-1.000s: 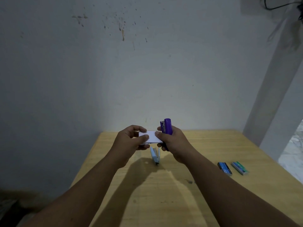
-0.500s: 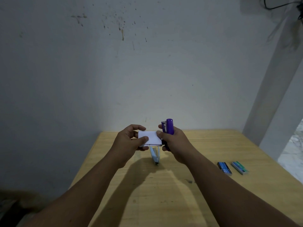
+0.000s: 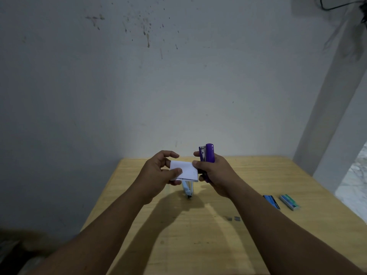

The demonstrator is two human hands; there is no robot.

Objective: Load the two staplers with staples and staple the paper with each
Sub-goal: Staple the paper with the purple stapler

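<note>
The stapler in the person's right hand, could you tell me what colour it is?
Purple: the stapler held upright in the right hand, seen in the head view.

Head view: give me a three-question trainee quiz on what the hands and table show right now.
1. True or false: the purple stapler is in the right hand.
2. What does the left hand pinch? A) folded white paper B) a staple box C) nothing
3. Fill in: the light blue stapler lies on the wooden ___.

Key: 1 true. 2 A. 3 table; the blue staple box and green staple box lie there too, to the right.
</note>
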